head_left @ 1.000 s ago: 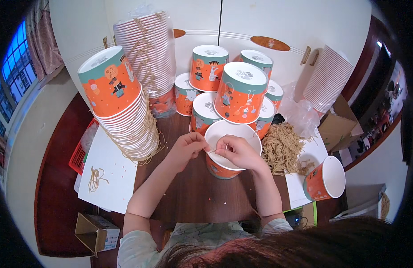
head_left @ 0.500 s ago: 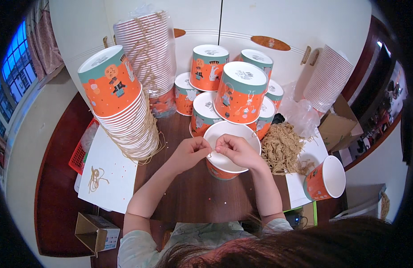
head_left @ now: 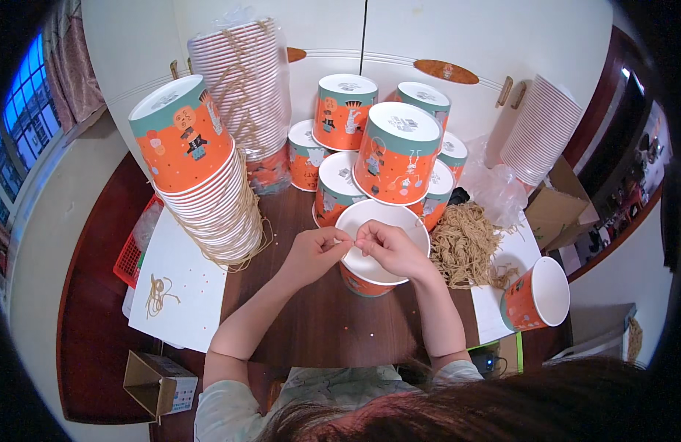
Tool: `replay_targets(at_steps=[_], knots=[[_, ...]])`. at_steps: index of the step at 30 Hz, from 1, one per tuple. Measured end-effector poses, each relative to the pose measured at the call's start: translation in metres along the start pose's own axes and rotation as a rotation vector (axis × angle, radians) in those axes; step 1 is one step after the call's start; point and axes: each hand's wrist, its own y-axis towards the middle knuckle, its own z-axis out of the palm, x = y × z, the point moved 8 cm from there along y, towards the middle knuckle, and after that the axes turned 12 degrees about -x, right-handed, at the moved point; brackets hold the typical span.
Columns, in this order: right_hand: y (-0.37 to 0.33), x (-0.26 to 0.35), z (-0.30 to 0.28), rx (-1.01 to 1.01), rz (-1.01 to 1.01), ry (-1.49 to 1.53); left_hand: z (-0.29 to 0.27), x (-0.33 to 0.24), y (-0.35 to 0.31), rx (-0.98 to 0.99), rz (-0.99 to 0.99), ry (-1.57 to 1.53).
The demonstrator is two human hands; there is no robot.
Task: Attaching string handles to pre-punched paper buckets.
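Above the open paper bucket [head_left: 381, 278], which stands upright with its white inside showing, my two hands meet. My left hand [head_left: 320, 254] is closed in a pinch at the bucket's left rim. Fingertip to fingertip with it, my right hand [head_left: 388, 249] also pinches, over the bucket's mouth. Between them is a thin tan cord, mostly hidden by the fingers. Close to my right hand lies a heap of tan cords [head_left: 465, 247]. Upturned orange and green buckets [head_left: 399, 162] are piled just behind the open one.
Left stands a tall nested stack of buckets [head_left: 208, 214] draped with cords; behind it is a bagged stack [head_left: 241, 88]. A few loose cords [head_left: 160, 296] lie on white board. Right are a tipped bucket [head_left: 535, 295], clear plastic [head_left: 495, 191], a cardboard box [head_left: 561, 206] and another stack [head_left: 543, 132].
My left fingertips have shifted slightly right, and the right fingers have moved a little against them. The bucket and the stacks stay in place.
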Motion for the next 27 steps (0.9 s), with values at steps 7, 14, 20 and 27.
replay_targets(at_steps=[7, 14, 20, 27], knots=[[-0.003, 0.011, 0.0, 0.027, -0.067, -0.09, 0.002, 0.009, 0.002, 0.01, -0.02, 0.007], [-0.005, 0.016, 0.002, 0.073, -0.12, -0.156, 0.003, 0.005, 0.001, 0.011, 0.032, -0.008], [-0.004, 0.003, 0.002, 0.029, -0.045, 0.075, -0.008, -0.029, 0.0, -0.039, 0.251, 0.108], [-0.005, 0.007, 0.004, 0.049, -0.007, 0.111, -0.007, -0.053, -0.014, -0.143, 0.514, 0.291]])
